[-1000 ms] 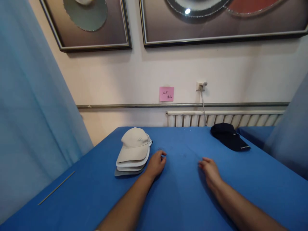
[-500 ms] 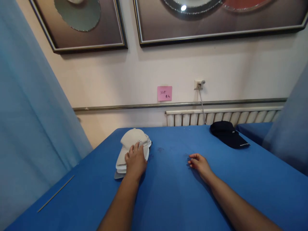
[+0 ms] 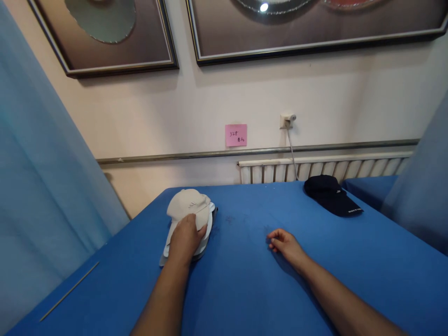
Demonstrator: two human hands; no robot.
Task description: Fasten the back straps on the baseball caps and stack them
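A beige baseball cap [image 3: 185,203] lies on top of a stack of caps at the left of the blue-covered table, its visor towards me. Beneath it show the edges of a pale cap [image 3: 210,218] and a grey visor [image 3: 163,260]. My left hand [image 3: 187,238] is closed over the visor of the beige cap, fingers on top and thumb at its right side. Over the table's middle, my right hand [image 3: 284,245] holds nothing; its fingers are loosely bent with the tips apart.
A black cap [image 3: 331,195] lies at the back right of the table [image 3: 238,280]. A thin stick [image 3: 70,291] lies near the left edge. Behind stand a radiator [image 3: 322,169] and a wall socket with a plugged-in cord [image 3: 287,121]. Blue curtains [image 3: 38,163] hang at both sides.
My left hand has closed on the beige cap's visor, and that cap has shifted and turned slightly on the stack. My right hand's fingers have curled in a little. The view has moved slightly.
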